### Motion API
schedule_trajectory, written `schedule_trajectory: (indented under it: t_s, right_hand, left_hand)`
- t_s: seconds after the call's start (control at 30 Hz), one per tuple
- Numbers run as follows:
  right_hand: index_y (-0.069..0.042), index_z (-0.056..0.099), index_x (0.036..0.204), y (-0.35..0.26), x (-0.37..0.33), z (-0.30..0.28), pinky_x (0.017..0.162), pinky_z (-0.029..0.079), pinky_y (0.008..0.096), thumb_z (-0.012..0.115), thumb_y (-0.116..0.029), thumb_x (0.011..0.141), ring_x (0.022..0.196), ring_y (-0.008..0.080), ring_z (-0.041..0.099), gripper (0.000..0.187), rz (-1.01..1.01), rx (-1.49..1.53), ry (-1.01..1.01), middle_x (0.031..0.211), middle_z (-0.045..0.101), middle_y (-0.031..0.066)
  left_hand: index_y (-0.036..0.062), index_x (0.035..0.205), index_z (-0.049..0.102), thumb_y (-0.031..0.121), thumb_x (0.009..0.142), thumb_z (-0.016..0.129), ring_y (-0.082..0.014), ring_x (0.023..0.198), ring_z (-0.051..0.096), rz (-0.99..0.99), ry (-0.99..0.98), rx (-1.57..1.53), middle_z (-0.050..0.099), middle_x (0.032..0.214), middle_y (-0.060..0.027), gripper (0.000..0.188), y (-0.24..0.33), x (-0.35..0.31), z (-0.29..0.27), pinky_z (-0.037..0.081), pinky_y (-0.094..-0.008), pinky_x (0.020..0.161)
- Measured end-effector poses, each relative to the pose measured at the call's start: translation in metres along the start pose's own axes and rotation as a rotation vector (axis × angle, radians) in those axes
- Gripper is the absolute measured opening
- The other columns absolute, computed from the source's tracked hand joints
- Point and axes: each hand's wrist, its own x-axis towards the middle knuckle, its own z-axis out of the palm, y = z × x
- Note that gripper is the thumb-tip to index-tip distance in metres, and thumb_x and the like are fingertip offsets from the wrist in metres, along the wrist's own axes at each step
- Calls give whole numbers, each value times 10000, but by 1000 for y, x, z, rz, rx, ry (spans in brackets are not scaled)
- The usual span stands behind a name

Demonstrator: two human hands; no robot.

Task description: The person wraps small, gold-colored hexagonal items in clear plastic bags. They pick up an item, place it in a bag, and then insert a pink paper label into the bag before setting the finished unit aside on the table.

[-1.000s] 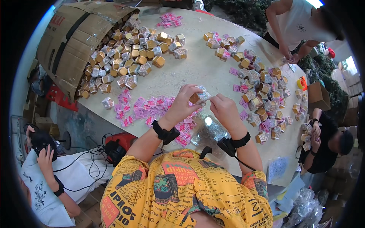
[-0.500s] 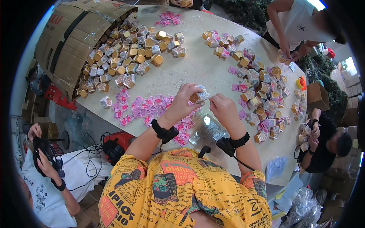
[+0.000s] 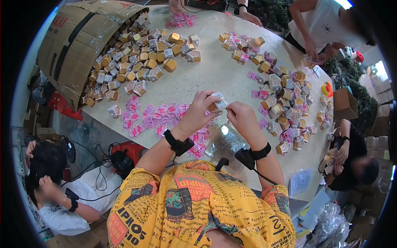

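Note:
Over the table's middle, my left hand (image 3: 197, 112) is closed around a small glittery ornament (image 3: 221, 100), white and sparkling on top with a gold-brown side toward my palm. My right hand (image 3: 242, 118) has thumb and fingers pinched together at the ornament's right edge. Whatever sits in that pinch is too small to make out. Beneath my left wrist lies a spread of pink printed cards (image 3: 165, 112). Between my forearms, a clear shiny plastic sheet or bag (image 3: 227, 142) rests near the table's front edge.
A tipped cardboard box (image 3: 78, 45) spills a heap of gold-and-glitter ornaments (image 3: 140, 58) at far left. Another heap, mixed with pink cards, covers the right (image 3: 285, 99). Orange tape (image 3: 327, 89) lies at the right edge. Other people sit or stand around the table.
My hands and the ornament stay almost in place. At left, a person has leaned into view with hands at the head. At the far edge, another person's hands have moved apart.

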Motion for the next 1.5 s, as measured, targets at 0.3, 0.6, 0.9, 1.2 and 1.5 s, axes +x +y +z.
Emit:
schedule_trajectory:
  t_s: [0.3, 0.6, 0.9, 1.2, 1.5]
  right_hand:
    - [58, 648, 815, -9, 6, -7, 528, 485, 297, 588, -63, 777, 533, 220, 609, 140, 417, 311, -174, 682, 638, 155]
    - [23, 659, 752, 19, -11, -7, 452, 427, 207, 650, -114, 811, 500, 100, 577, 149, 582, 808, -227, 644, 633, 55]
    - [23, 636, 738, 54, -50, 26, 442, 430, 233, 674, -126, 792, 490, 118, 577, 163, 786, 1061, -95, 585, 605, 61]
    - [6, 655, 873, 135, -92, -95, 590, 485, 320, 643, -110, 780, 680, 222, 623, 149, 572, -267, 518, 787, 643, 114]
    - [-50, 623, 902, 61, -154, 62, 745, 505, 402, 651, -184, 749, 866, 327, 598, 205, 428, -277, -456, 892, 582, 135]
  left_hand:
    - [65, 1068, 556, 1, 648, 689, -343, 1128, 452, 102, 15, 166, 485, 1202, -145, 445, 4, -4, 1, 425, -391, 923]
    - [75, 1054, 570, 56, 639, 729, -343, 1101, 466, -36, -14, -31, 502, 1153, -135, 445, -1, -9, 5, 422, -410, 917]
    - [60, 1123, 547, 92, 650, 748, -347, 1134, 466, -59, -222, -35, 501, 1193, -153, 516, -4, -17, 26, 390, -408, 966]
    - [22, 1186, 515, 274, 707, 735, -361, 1111, 469, -288, -387, 352, 525, 1152, -190, 584, -101, -40, 48, 398, -432, 950]
    - [39, 1052, 550, 202, 673, 731, -340, 1069, 506, -267, -457, 632, 561, 1024, -140, 450, -152, -68, 92, 438, -463, 881]
